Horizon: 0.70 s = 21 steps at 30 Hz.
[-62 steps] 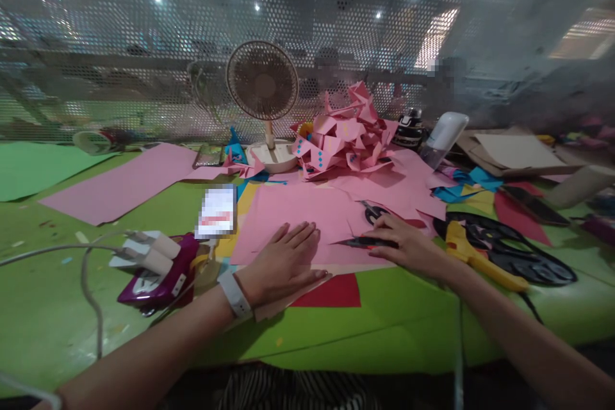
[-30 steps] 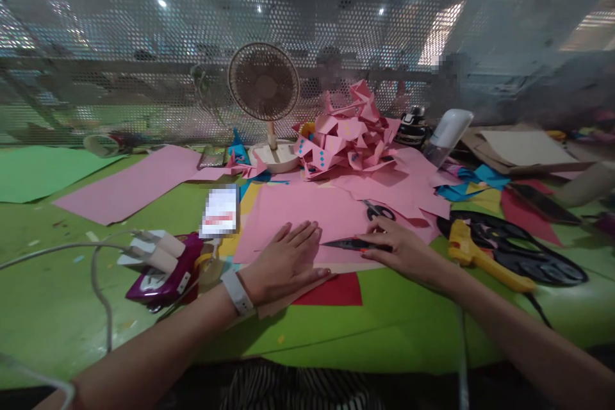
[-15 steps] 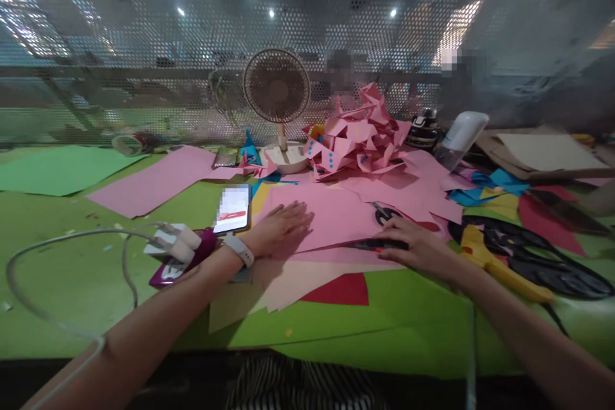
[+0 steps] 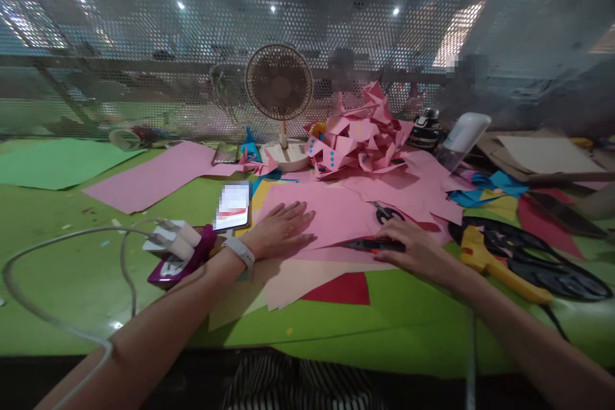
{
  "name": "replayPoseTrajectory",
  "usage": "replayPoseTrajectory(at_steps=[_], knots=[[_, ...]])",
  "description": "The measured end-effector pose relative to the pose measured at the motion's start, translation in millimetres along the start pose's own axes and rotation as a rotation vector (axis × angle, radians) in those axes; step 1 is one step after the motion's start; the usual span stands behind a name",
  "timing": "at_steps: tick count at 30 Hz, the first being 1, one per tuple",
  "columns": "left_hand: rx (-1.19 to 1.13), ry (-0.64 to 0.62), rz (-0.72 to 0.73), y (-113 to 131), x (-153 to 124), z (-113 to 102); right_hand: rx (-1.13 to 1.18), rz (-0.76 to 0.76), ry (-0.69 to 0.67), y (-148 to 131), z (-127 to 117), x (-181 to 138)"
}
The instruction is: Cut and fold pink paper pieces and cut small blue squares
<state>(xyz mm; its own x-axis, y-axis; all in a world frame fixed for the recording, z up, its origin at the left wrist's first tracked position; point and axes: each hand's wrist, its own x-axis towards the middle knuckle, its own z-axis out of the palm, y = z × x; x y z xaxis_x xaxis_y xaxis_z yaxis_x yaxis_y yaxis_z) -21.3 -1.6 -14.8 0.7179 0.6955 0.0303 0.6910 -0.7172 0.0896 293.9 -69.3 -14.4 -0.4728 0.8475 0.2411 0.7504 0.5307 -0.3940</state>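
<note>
My left hand [image 4: 283,230] lies flat, fingers stretched, on a pink paper sheet [image 4: 331,211]. Beneath that sheet are pale paper sheets [image 4: 288,282] and a red piece of paper [image 4: 343,288]. On the right, the thumb and fingers of my right hand [image 4: 408,246] close around a slim black tool [image 4: 368,245] with a red part; its exact kind is unclear. Just beyond those fingers is a pair of scissors [image 4: 384,213] with black handles, partly covered by the hand. A lit phone [image 4: 233,205] rests beside my left wrist.
Folded pink paper pieces [image 4: 360,141] are heaped behind the sheets, next to a small fan [image 4: 279,82]. A yellow-handled glue gun [image 4: 500,269] lies on a black tray-like object [image 4: 567,269] at right. White charger plugs [image 4: 177,240] with a cable [image 4: 38,311] sit at left.
The camera view has shifted slightly. My left hand stays flat on the pink sheet, and my right hand stays at the black tool, its fingers drawn in a little to the left.
</note>
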Motion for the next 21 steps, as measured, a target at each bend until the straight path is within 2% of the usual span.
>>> replayPoseTrajectory(at_steps=[6, 13, 21], knots=[[-0.002, 0.008, 0.002, -0.5, 0.6, 0.6, 0.0, -0.027, 0.032, 0.1, 7.8, 3.5], [0.005, 0.015, 0.01, -1.5, 0.5, 1.2, 0.039, -0.017, -0.022, -2.1, -0.6, -1.1], [0.018, 0.017, 0.002, -1.7, 1.0, 2.8, 0.036, -0.024, -0.013, -7.4, 7.5, 6.5]])
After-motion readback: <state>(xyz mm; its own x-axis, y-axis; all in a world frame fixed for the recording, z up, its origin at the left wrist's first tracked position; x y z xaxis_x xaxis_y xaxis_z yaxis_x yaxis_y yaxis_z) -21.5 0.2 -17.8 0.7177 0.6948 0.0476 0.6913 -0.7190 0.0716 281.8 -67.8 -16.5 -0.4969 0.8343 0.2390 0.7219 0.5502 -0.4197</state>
